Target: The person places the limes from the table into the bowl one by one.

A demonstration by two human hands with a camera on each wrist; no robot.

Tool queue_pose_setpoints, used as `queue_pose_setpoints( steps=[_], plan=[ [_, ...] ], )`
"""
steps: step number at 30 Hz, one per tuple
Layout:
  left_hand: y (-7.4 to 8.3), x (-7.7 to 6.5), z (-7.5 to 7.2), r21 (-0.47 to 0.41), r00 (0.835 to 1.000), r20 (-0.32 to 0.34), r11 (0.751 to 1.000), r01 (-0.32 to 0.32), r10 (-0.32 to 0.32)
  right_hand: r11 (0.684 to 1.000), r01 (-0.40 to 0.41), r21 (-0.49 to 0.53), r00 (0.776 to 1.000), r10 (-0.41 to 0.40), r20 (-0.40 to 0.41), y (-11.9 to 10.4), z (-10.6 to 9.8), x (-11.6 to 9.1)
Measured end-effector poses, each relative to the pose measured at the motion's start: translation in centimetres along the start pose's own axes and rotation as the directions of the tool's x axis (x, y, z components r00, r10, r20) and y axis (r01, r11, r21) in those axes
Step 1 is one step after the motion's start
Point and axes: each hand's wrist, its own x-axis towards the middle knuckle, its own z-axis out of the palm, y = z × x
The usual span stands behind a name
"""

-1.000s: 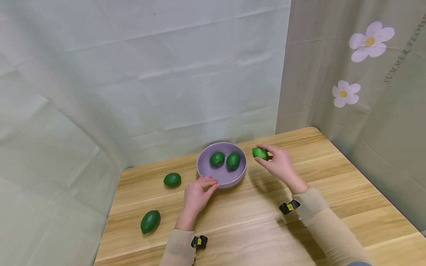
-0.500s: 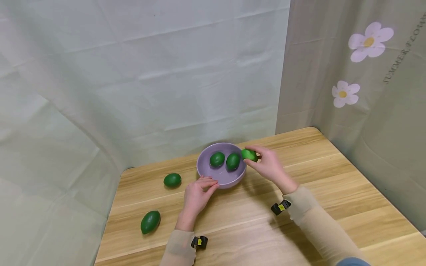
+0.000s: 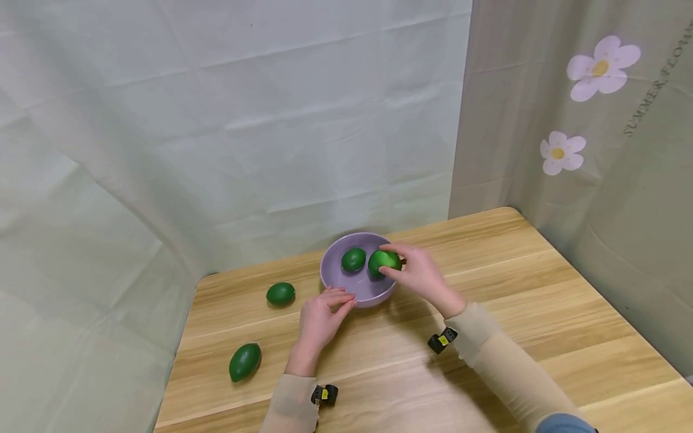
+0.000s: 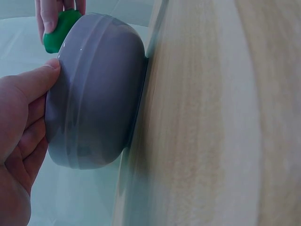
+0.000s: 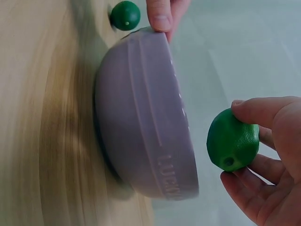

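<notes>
A purple bowl (image 3: 338, 280) stands on the wooden table. My left hand (image 3: 319, 319) grips its near-left rim, thumb against the edge in the left wrist view. Over the bowl's right side my right hand (image 3: 422, 276) holds a green lime (image 5: 233, 141) between thumb and fingers. In the right wrist view that lime is above the rim, apart from the bowl. Inside the bowl lies one dark green lime (image 3: 354, 260); a second there is mostly covered by the held lime in the head view.
Two more limes rest left of the bowl, a farther lime (image 3: 280, 293) and a nearer lime (image 3: 245, 362). A pale curtain (image 3: 325, 120) hangs right behind the table's back edge. Another curtain with printed flowers (image 3: 563, 153) borders the right side.
My right hand has carried its lime leftward, from beside the bowl to over its right half. My left hand stays on the rim, and the other limes have not moved.
</notes>
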Motion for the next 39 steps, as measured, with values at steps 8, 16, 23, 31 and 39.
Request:
queue_pose_setpoints(
  steps=[8, 16, 23, 31, 39],
  plan=[
    [-0.2, -0.1, 0.0, 0.008, 1.0, 0.015, 1.0, 0.02, -0.02, 1.0, 0.007, -0.018, 1.0, -0.006, 0.028, -0.2, 1.1, 0.3],
    [-0.1, 0.0, -0.1, 0.014, 1.0, 0.022, 1.0, 0.023, -0.023, 1.0, 0.002, -0.027, 0.999, 0.0, 0.044, -0.4, 1.7, 0.4],
    [-0.2, 0.0, 0.0, 0.014, 0.999, 0.024, 1.0, 0.022, -0.022, 0.999, 0.032, -0.034, 0.999, -0.031, 0.042, -0.2, 2.5, 0.6],
    [-0.3, 0.1, 0.1, 0.014, 1.0, 0.023, 1.0, 0.013, -0.013, 0.999, 0.031, -0.029, 0.998, -0.029, 0.047, -0.5, 2.8, 0.7],
    [-0.2, 0.0, -0.1, 0.005, 1.0, 0.017, 1.0, 0.005, -0.005, 0.998, 0.03, -0.064, 0.997, -0.025, 0.077, -0.7, 3.3, 1.1]
  ],
)
